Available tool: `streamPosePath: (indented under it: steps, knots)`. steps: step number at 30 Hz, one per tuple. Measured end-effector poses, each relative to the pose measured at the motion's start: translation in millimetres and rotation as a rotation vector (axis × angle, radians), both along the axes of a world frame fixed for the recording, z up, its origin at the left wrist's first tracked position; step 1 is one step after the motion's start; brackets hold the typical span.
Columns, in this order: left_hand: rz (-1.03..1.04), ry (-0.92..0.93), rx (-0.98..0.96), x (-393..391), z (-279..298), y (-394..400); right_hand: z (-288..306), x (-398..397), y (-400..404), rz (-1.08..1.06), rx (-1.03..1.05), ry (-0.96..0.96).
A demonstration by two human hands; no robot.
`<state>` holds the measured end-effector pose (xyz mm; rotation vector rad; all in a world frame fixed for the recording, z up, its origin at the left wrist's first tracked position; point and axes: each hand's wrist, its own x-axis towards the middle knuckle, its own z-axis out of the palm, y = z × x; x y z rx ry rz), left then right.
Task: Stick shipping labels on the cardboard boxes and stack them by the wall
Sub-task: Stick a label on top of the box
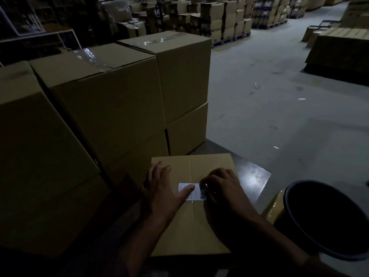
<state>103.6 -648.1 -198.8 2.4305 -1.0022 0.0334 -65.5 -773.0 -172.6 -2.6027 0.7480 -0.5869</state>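
A brown cardboard box (189,232) lies flat-topped in front of me on a shiny dark table (251,176). A white shipping label (196,191) with a barcode sits near the middle of its top. My left hand (163,194) rests flat on the box, its thumb pressing the label's left part. My right hand (223,190) is curled over the label's right edge, fingertips on the barcode end. Whether the label is fully stuck down is hidden by the hands.
Tall taped cardboard boxes (111,108) stand stacked to the left and behind, another pair (183,80) at the back. A dark round bin (327,220) sits at my right. Grey concrete floor (279,96) stretches right, with pallets of boxes (225,19) far off.
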Motion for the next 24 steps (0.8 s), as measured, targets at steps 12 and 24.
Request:
streamPosePath:
  steps: [12,24]
  knots:
    - [-0.007,0.011,-0.018,2.0,-3.5,-0.3,-4.2,-0.8,1.1,-0.037,-0.039,0.015]
    - [-0.003,-0.003,0.007,3.4,-6.2,-1.1,-6.9,0.2,-2.1,-0.050,-0.031,0.008]
